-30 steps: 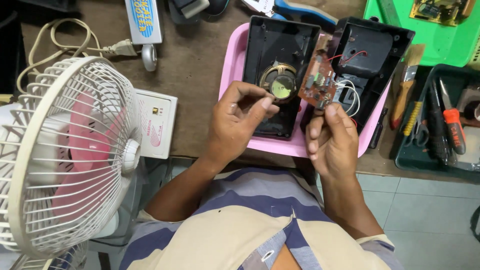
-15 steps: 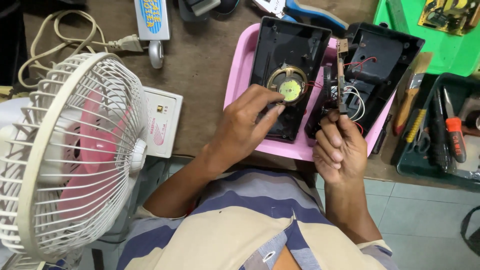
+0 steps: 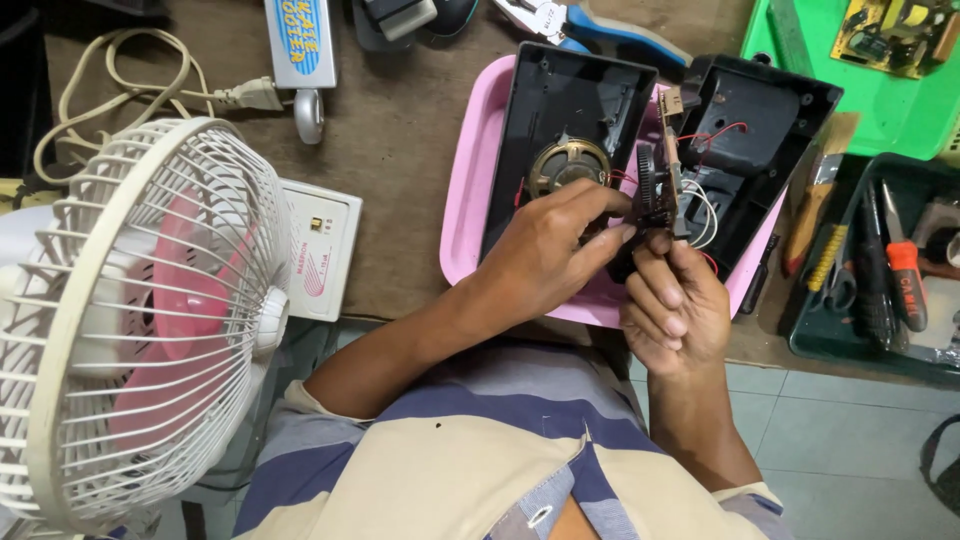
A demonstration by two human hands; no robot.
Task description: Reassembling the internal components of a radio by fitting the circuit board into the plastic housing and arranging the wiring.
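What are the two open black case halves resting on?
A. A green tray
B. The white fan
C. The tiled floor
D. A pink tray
D: both black case halves lie open inside the pink tray on the brown table, while the right hand holds a circuit board on edge above them and the left hand touches it.

Both hands, left hand and right hand, pinch an upright circuit board over the pink tray.
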